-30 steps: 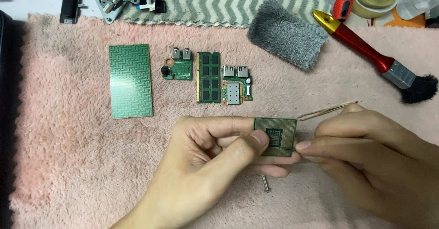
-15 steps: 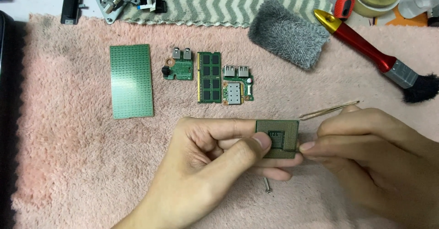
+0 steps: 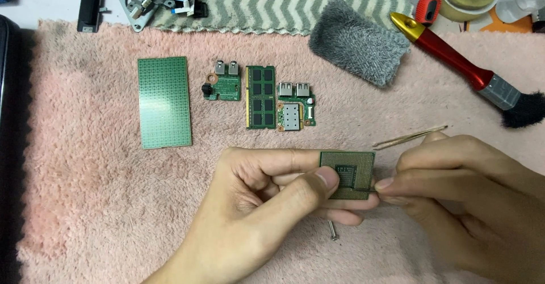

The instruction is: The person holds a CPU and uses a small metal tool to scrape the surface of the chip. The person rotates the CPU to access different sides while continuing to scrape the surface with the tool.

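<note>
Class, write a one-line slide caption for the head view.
Left hand holds a square processor chip while the right hand picks at its edge with tweezers.

No packages, labels, signs, screens visible

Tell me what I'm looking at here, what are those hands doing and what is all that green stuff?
The camera sits on a person's head and looks down at their own two hands over a fluffy pink towel. The left hand pinches a small square green computer chip between thumb and fingers. The right hand grips a thin metal tool and touches its tip to the chip's edge. A tiny screw lies just below the hands. Higher up, four green circuit boards lie in a row: a big plain one, a small one with plugs, a long memory stick and another small one. To the right are a grey fuzzy cloth and a red-handled brush.
</note>
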